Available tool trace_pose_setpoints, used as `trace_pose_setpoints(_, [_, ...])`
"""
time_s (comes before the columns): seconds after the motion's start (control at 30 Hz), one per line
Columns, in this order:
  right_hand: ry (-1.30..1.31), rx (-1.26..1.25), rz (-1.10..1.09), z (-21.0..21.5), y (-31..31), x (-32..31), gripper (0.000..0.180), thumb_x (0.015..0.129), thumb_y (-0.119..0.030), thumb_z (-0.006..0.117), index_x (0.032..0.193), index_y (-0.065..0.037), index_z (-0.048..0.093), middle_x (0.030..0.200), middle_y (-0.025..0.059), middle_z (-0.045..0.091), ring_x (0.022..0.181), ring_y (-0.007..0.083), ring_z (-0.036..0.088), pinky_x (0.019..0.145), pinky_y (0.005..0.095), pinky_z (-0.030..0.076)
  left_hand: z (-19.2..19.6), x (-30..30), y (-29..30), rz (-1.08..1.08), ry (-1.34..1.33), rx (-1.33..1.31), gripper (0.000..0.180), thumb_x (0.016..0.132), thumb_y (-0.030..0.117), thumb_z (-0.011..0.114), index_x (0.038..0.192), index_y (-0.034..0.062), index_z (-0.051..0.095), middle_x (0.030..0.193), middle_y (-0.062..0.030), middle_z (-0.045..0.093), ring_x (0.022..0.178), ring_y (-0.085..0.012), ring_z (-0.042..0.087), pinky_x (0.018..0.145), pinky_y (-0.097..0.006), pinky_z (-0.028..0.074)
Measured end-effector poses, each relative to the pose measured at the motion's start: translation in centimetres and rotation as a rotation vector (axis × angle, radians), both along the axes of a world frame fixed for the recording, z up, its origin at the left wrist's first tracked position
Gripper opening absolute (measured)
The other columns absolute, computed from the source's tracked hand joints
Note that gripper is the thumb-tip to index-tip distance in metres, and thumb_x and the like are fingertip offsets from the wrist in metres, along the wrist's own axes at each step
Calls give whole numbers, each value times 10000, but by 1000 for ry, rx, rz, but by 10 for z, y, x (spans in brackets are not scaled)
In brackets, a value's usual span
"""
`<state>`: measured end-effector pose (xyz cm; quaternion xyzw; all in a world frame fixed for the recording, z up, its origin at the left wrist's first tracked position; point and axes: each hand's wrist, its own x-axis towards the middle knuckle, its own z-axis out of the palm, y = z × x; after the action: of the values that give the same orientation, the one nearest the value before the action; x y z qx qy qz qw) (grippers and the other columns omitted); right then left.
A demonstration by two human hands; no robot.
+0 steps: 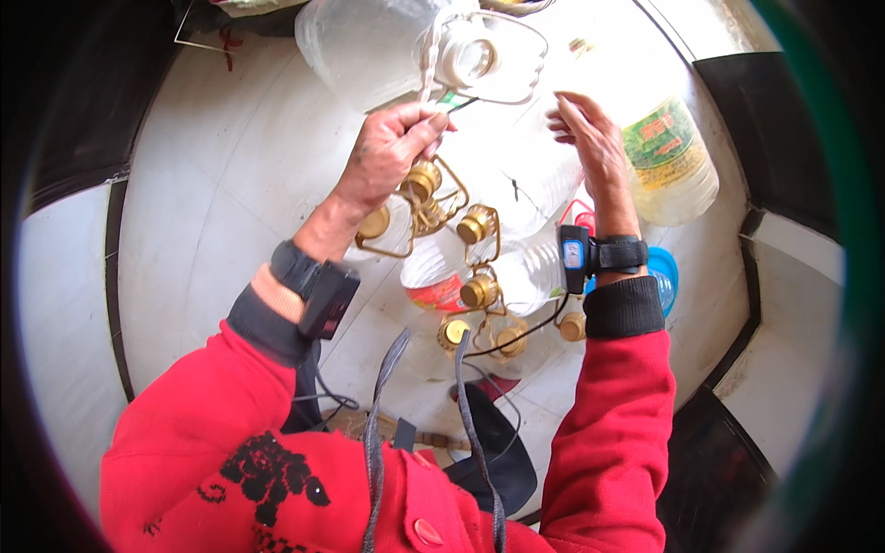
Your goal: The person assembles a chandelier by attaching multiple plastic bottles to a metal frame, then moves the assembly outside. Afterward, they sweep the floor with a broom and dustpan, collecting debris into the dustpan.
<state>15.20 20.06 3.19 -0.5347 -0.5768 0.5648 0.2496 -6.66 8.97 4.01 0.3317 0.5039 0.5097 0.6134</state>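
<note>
My left hand (392,152) is closed in a pinch on a thin dark strip (465,105), just below the neck of a large clear plastic jug (359,51). The jug lies tipped at the top, its round mouth facing me and a pale wire-like handle (533,74) around its neck. My right hand (595,143) is raised to the right of the jug, fingers curled together; glare hides whatever they may hold. Under and between my hands lie several clear plastic bottles with gold caps (477,224) and loop handles. A small dark tie-like piece (516,190) lies among them.
Right of my right hand lies a large bottle with a green and yellow label (668,138). A blue plastic item (664,272) sits partly behind my right wrist. Pale tiled floor (240,184) surrounds the bottles. Dark cords (544,324) hang near my lap.
</note>
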Motion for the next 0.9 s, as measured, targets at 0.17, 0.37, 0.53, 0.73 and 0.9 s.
trace_pose_setpoints(0.17, [-576,155,-98,-42,45,92,380,775,-229,557,1105,-54,489,959,139,571,832,182,552,678,268,452,-4,1,10,11,56,1,194,852,175,476,811,17,580,564,65,408,492,-13,302,447,-159,240])
trace_pose_setpoints(0.37, [-828,309,-86,-69,56,145,454,705,-249,592,1105,-64,480,1030,168,530,911,276,532,765,348,424,-5,1,5,-42,65,-68,199,844,158,486,844,-14,587,578,52,417,538,-22,361,500,-166,303])
trace_pose_setpoints(0.53, [-1038,200,-24,-72,68,136,467,709,-241,585,1140,-122,450,1104,146,467,1013,292,460,836,357,383,-12,0,5,-111,20,-127,184,841,141,489,861,-8,595,594,47,435,551,-31,380,511,-176,332])
trace_pose_setpoints(0.73, [-1022,329,68,-75,108,115,464,710,-242,582,1138,-120,452,1080,158,477,1010,310,455,846,370,377,-26,-8,19,-169,7,-138,178,837,136,492,877,-1,599,590,52,423,546,-32,366,501,-182,324])
trace_pose_setpoints(0.9, [-912,322,51,-94,150,84,467,712,-245,575,1142,-114,449,1066,181,487,1007,323,453,850,378,372,-28,-25,24,-248,26,-181,189,836,141,492,898,-4,597,587,55,414,548,-28,360,501,-182,318])
